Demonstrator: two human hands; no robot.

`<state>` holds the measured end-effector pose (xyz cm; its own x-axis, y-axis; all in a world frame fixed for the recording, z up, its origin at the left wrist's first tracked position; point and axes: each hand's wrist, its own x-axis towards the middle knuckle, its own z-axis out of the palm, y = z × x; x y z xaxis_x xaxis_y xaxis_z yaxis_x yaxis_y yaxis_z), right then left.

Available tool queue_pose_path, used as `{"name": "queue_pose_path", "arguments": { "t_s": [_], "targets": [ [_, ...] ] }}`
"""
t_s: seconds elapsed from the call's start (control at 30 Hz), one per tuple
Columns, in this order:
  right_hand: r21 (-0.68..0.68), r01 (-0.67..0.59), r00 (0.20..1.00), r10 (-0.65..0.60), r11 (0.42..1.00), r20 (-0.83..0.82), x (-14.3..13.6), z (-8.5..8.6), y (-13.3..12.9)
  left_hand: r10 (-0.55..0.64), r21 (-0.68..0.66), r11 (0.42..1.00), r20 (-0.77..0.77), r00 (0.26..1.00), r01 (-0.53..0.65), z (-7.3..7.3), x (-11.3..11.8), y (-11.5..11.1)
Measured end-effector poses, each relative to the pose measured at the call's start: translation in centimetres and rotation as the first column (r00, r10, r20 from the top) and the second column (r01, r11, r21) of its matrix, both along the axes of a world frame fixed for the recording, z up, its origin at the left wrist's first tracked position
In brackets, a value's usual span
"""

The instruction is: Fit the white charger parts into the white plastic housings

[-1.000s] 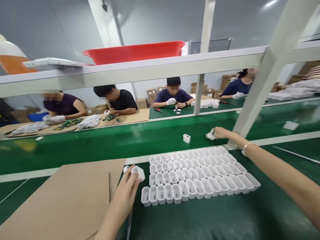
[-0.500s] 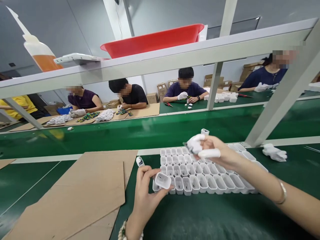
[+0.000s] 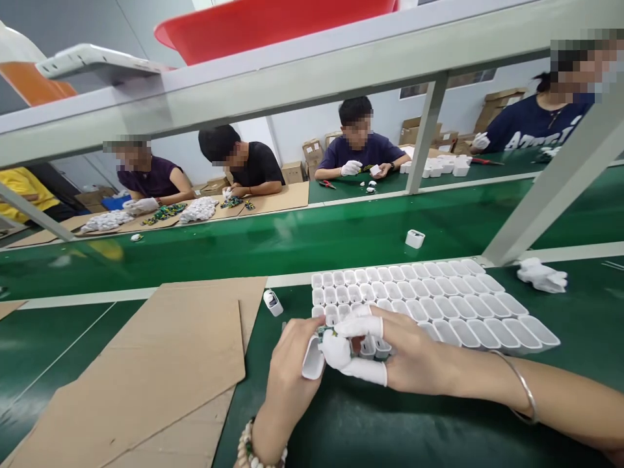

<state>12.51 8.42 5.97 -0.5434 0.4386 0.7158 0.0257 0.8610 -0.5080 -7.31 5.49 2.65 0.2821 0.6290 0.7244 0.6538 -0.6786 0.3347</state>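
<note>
My left hand (image 3: 291, 374) grips a small white plastic case (image 3: 312, 359), its open side tilted towards my other hand. White finger cots cover some fingertips of my right hand (image 3: 407, 351), which pinches a rounded white part (image 3: 336, 351) with a bit of green circuit board (image 3: 325, 331) on it. That part meets the case's edge; whether any of it is inside cannot be made out. Behind my hands stand rows of open white cases (image 3: 470, 309), partly hidden by my right hand. To the left, a white case with a dark-and-white top (image 3: 273, 303) lies on the green table.
Cardboard sheets (image 3: 160, 370) cover the table at left. Past the rows, a white case (image 3: 415, 239) sits on the green conveyor belt (image 3: 244, 250). A white glove (image 3: 542, 275) lies at right. Overhead runs a shelf with a red tray (image 3: 283, 29). Several co-workers sit opposite.
My right hand has come down and left, bringing the rounded part from above the rows to the case in my left hand. The case has turned. The view has shifted.
</note>
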Motion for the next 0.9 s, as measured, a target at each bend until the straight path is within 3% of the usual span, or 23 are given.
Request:
{"name": "queue_pose_path", "arguments": {
  "t_s": [0.1, 0.4, 0.9],
  "targets": [
    [-0.022, 0.021, 0.999, -0.020, 1.000, 0.045, -0.1, 0.0, -0.4, 0.063, 0.097, 0.993, 0.009, 0.998, -0.064, -0.1, 0.1, 0.0],
    [0.000, -0.015, 0.996, 0.015, 1.000, 0.090, -0.1, 0.1, -1.2, 0.087, 0.092, 0.992, 0.027, 0.996, -0.089, -0.8, 0.2, 0.0],
    [-0.099, 0.164, 0.961, -0.136, 0.981, 0.242, 0.1, -0.6, -2.0, 0.137, 0.087, 0.987, 0.007, 0.991, -0.137, -0.7, 0.9, -0.3]
  ]
}}
